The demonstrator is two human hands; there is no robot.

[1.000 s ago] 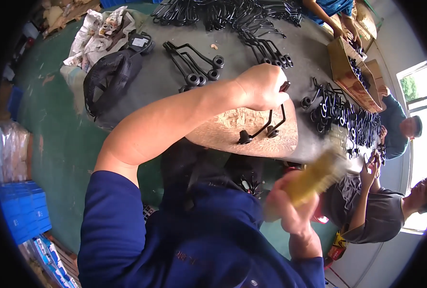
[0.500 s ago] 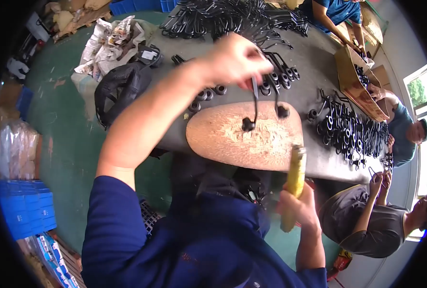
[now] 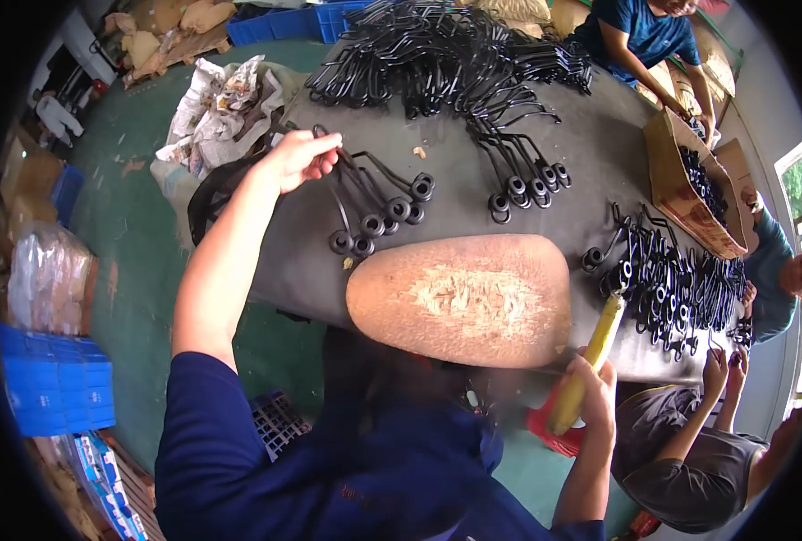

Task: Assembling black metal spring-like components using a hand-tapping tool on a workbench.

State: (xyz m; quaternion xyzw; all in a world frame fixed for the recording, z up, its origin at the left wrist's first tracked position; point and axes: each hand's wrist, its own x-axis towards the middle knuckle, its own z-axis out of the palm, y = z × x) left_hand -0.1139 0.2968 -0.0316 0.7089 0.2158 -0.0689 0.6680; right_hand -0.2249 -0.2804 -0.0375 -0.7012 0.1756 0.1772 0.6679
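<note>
My left hand (image 3: 303, 160) is closed at the upper ends of a group of black bent rods with round ring ends (image 3: 371, 224), left of the wooden board. Its fingers pinch one of these rods, though the grip is partly hidden. In my right hand (image 3: 590, 388), by the table's front edge, is a thick yellow stick-like tool (image 3: 595, 361) with a worn grey tip, slanting up to the right. Between the hands lies the oval wooden board (image 3: 392, 279), its middle rough and splintered. Nothing rests on it.
More ringed rods (image 3: 531, 185) lie beyond the board, below a large black rod heap (image 3: 419, 59). A dense pile (image 3: 671, 279) lies at the right, beside a cardboard box (image 3: 689, 180) of black parts. Several co-workers sit around the table (image 3: 599, 135). A paper-filled sack (image 3: 220, 117) stands left.
My left hand has moved left from above the board, and the two black rods there are off it. My right hand has shifted right with the yellow tool. The view has tilted.
</note>
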